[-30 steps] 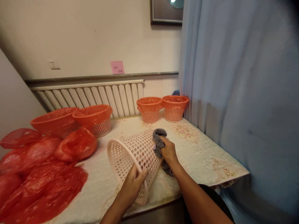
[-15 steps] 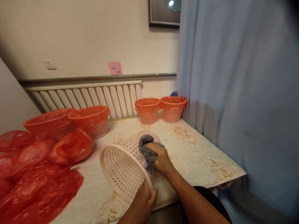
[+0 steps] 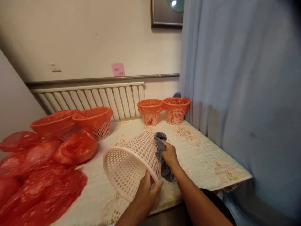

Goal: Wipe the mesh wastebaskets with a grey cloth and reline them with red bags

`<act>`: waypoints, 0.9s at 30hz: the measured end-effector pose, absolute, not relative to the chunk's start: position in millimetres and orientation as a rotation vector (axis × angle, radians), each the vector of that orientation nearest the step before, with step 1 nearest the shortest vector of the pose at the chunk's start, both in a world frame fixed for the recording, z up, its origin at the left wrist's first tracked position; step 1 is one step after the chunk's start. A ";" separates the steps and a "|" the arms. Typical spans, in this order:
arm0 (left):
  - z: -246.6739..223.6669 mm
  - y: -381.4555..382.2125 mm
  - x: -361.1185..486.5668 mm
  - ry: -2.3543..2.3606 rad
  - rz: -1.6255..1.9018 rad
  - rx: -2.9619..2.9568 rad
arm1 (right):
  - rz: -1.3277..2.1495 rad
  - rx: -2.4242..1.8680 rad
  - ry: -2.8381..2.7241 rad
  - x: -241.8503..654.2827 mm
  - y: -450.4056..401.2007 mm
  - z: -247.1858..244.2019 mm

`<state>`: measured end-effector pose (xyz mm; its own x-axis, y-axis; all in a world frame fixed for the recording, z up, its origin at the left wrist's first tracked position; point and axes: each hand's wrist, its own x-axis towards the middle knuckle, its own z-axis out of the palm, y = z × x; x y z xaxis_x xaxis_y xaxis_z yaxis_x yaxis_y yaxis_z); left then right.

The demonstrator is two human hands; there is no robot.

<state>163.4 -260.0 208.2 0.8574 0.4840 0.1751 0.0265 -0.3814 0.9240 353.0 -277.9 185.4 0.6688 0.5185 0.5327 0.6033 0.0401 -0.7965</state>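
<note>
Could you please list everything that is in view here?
Mesh basket: 1, pale pink, tilted, front centre
Cloth: 1, grey, against that basket's right side
Red-lined baskets: 4, pale pink, two back left, two back right
Plastic bags: several, red, left
Floral tablecloth: 1, pale, beneath the baskets
Radiator: 1, white, back
Pipe: 1, grey, above radiator
Note: 1, pink, above pipe
Wall socket: 1, white, back left
Wall: 1, cream, back
Framed picture: 1, dark, top
Curtain: 1, blue, right
Unclear object: 1, black, bottom right
Left hand: 1, bare, gripping mesh basket's rim
Right hand: 1, bare, holding cloth
</note>
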 end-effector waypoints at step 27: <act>209.5 -96.9 74.4 0.767 0.873 2.680 | 0.014 -1.485 -0.528 398.9 -283.2 167.7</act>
<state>74.4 -96.9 209.5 0.6874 0.5411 0.4845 0.4105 -0.8398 0.3554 398.9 -283.2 167.7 0.8871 0.3265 0.3262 0.3082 0.1070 -0.9453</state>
